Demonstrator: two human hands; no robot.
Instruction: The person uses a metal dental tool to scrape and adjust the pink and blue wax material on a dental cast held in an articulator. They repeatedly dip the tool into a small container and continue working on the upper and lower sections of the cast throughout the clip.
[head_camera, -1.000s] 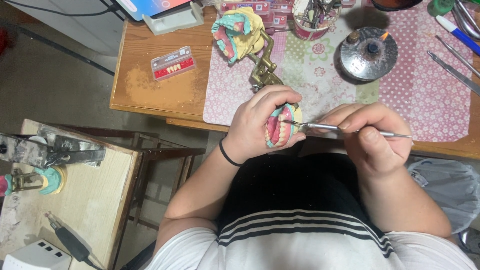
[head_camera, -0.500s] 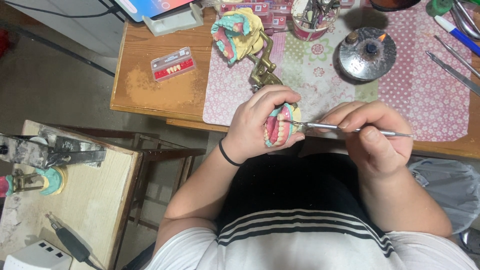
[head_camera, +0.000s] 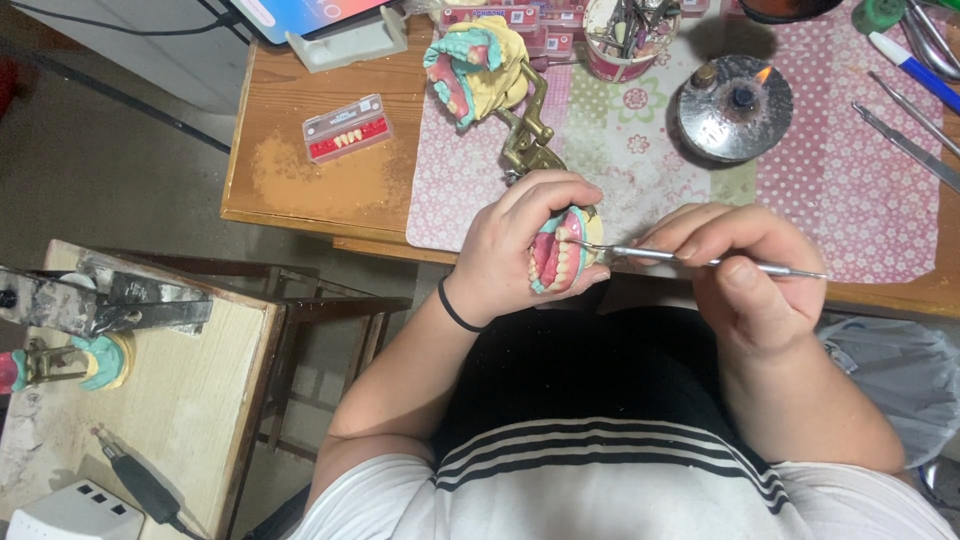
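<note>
We grip a pink wax denture model with white teeth (head_camera: 556, 262) in our left hand (head_camera: 510, 245). Our right hand (head_camera: 745, 270) pinches a thin steel carving instrument (head_camera: 690, 260), tip touching the teeth. Lit alcohol burner (head_camera: 735, 105) sits beyond the grip.

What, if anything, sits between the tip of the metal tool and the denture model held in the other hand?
Nothing visible does. The right hand holds the thin metal tool, and its tip already reaches the teeth of the denture model gripped in the left hand. The left fingers wrap over the model's top, clear of the tip.
</note>
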